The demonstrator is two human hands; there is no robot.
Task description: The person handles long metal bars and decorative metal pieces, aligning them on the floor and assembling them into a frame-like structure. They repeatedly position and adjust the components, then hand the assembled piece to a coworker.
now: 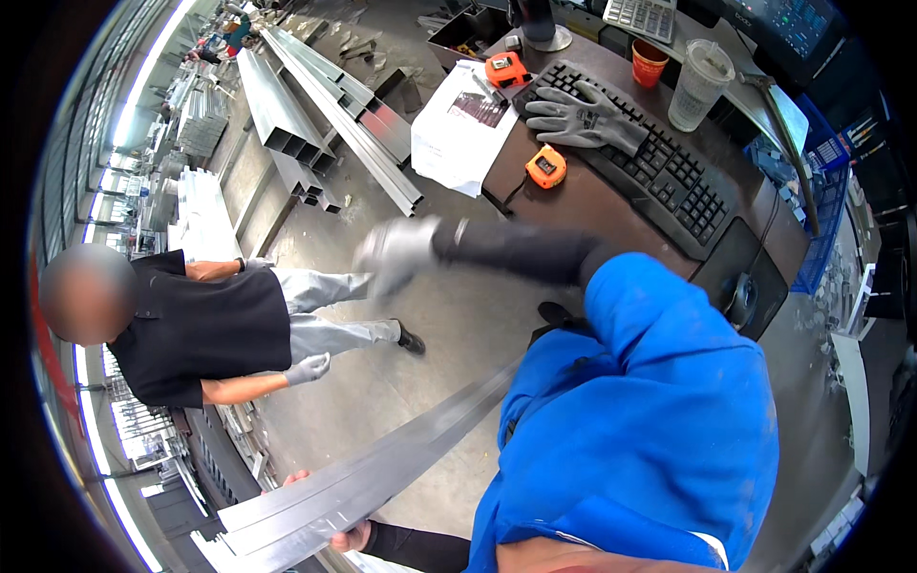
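My left hand (352,538), bare, is closed around a bundle of long silver metal profiles (368,468). The thumb shows at the near edge and fingertips at the far edge; the metal hides the rest of that hand. The profiles slant across in front of me, their far ends running to beside my blue shirt. My right hand (399,250), in a pale work glove below a black sleeve, is stretched out over the floor between the desk and another person. Motion smears its fingers, so I cannot make out their shape or anything in them.
A person (210,325) in a black shirt and gloves stands close by. On the brown desk (611,210) lie a keyboard (659,172), grey gloves (583,119), orange tape measures (545,167), paper (454,134) and a cup (702,86). Metal tubes (282,110) lie beyond.
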